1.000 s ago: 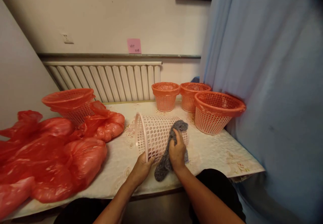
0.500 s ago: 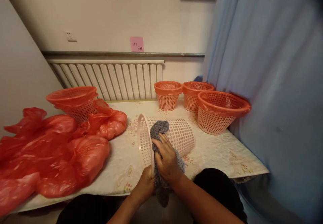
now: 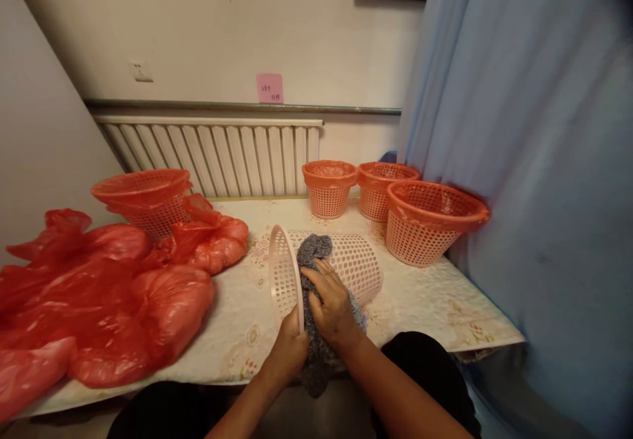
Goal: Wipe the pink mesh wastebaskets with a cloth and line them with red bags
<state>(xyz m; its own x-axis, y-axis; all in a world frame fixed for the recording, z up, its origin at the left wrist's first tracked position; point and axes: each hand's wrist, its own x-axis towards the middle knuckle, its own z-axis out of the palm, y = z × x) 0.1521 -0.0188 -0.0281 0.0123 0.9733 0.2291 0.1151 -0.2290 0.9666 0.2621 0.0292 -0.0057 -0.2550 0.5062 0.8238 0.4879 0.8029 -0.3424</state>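
A pale pink plastic basket [image 3: 359,264] with a perforated wall lies on its side at the middle of the table, its mouth turned left. My left hand [image 3: 291,345] is closed round the near part of its rim. Against the outer wall, just behind the rim, my right hand [image 3: 332,304] presses a grey cloth [image 3: 312,249]. The fingers of that hand are bent over the cloth, and its lower end hangs past the table's front edge. Part of the basket's side is hidden behind the cloth and my right hand.
Three baskets with red liners stand at the back right: one left [image 3: 330,188], one middle [image 3: 378,192], one nearer [image 3: 420,228]. Another lined basket [image 3: 148,202] stands at the left behind red plastic bags [image 3: 113,307]. A blue curtain [image 3: 534,162] borders the table's right side.
My left hand has shifted slightly up along the rim. My right hand and the cloth have moved a little to the right on the basket wall, which stays in nearly the same place.
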